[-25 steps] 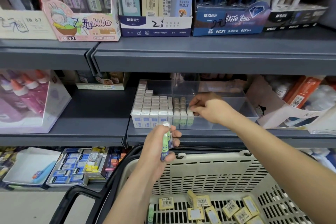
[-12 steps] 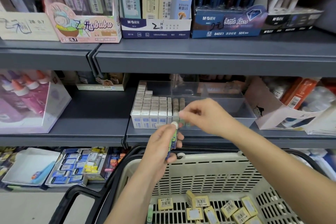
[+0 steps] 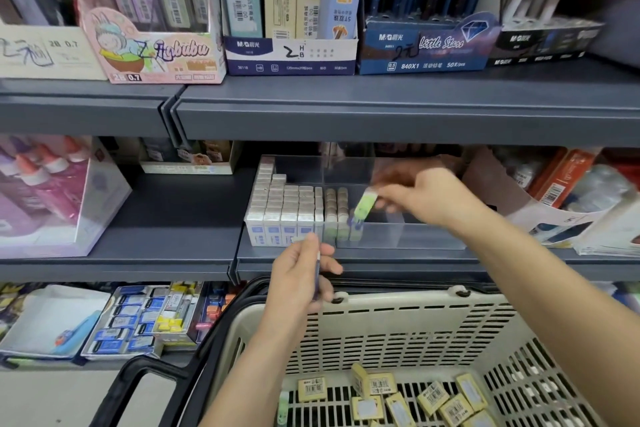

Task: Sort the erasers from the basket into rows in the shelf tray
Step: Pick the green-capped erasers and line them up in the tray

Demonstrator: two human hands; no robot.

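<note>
Right hand (image 3: pixel 429 198) pinches a green-sleeved eraser (image 3: pixel 367 203) over the clear plastic shelf tray (image 3: pixel 415 236). Left hand (image 3: pixel 298 274) grips a 2nd eraser (image 3: pixel 317 267). The tray's left rows look full, with plenty of yellow-labelled erasers (image 3: pixel 381 385) waiting in the beige slotted basket (image 3: pixel 415 305).

The clear plastic shelf tray (image 3: pixel 415 236) sits on the grey metal shelf (image 3: pixel 156 229), rows of white boxed erasers (image 3: pixel 287 204) filling its left part and a green-sleeved eraser (image 3: pixel 366 204) in the right hand (image 3: pixel 429 198) just right of them, with the beige slotted plastic basket (image 3: pixel 398 326) nearer and lower, loose yellow-wrapped erasers (image 3: pixel 381 385) on its floor.
</note>
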